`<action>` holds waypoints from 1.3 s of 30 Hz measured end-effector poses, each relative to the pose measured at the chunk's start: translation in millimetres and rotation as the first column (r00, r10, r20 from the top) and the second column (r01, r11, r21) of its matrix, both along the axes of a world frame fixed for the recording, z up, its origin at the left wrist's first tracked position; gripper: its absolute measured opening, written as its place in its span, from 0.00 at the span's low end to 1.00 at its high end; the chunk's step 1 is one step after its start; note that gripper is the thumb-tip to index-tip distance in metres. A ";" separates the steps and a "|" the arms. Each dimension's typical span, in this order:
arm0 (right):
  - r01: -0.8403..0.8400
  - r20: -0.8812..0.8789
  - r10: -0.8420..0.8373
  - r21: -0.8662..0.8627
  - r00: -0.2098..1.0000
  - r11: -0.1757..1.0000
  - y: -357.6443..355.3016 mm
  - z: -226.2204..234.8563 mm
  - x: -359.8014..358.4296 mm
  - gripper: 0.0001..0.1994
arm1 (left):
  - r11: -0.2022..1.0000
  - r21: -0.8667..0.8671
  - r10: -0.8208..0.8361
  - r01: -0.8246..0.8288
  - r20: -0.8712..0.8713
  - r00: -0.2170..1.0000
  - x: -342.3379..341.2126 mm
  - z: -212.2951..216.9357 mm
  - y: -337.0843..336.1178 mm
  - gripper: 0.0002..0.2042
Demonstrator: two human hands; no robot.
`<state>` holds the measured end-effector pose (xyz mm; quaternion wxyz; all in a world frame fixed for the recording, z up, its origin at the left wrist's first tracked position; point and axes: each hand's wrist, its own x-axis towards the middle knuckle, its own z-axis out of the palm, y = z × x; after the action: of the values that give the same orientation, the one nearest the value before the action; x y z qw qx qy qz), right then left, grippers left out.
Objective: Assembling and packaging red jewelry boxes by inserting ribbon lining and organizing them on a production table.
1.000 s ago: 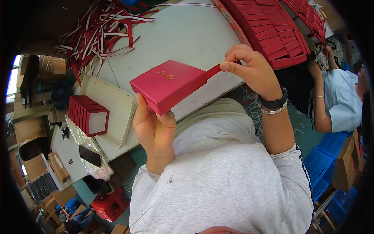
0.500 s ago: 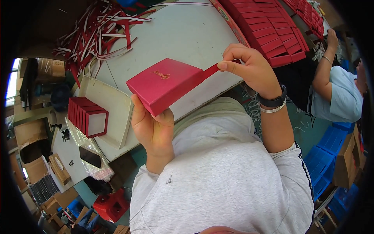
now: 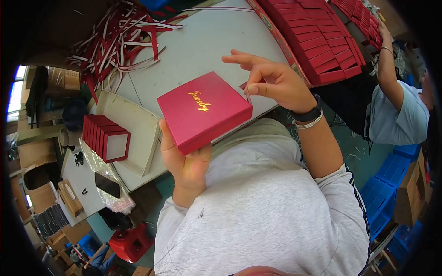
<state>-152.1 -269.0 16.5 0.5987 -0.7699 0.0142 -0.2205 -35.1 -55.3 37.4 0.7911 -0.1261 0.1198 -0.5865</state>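
The left hand (image 3: pixel 186 161) grips the square red cardboard box with gold lettering (image 3: pixel 202 110) from below, above the grey table (image 3: pixel 202 46) edge; the right hand (image 3: pixel 271 80), fingers loosely spread, pinches at its right corner; better keep the box steady and level while the fingertips work.

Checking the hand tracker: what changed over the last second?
The right hand let go of the red strip at the box's edge and now hangs open beside the red box, which has tilted so its lid faces the camera. The left hand still holds the box from below.
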 end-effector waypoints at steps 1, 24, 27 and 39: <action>-0.070 0.037 0.067 0.071 0.997 0.995 0.7 -0.1 0.5 0.10 | 1.000 -0.003 0.001 -0.001 0.003 1.000 -1.0 -1.0 1.5 0.14; 0.217 -0.111 -0.206 0.098 0.972 0.971 63.4 27.3 -1.2 0.06 | 0.816 0.014 0.290 -0.578 0.855 0.431 -18.2 -10.1 -17.1 0.22; 0.268 -0.171 -0.232 0.233 0.958 0.935 65.2 29.6 3.2 0.06 | 0.727 0.059 0.206 -0.685 0.932 0.298 -32.0 -14.6 -28.5 0.23; 0.355 -0.069 -0.364 -0.111 0.929 0.928 69.9 34.4 -6.7 0.08 | 0.542 -0.101 -0.045 -0.834 0.988 -0.149 -14.6 -47.9 -40.2 0.63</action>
<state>-158.8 -199.1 50.9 0.5089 -0.7914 0.1708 -0.2924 -49.7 -95.5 -10.5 0.7732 0.5400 -0.3169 -0.1003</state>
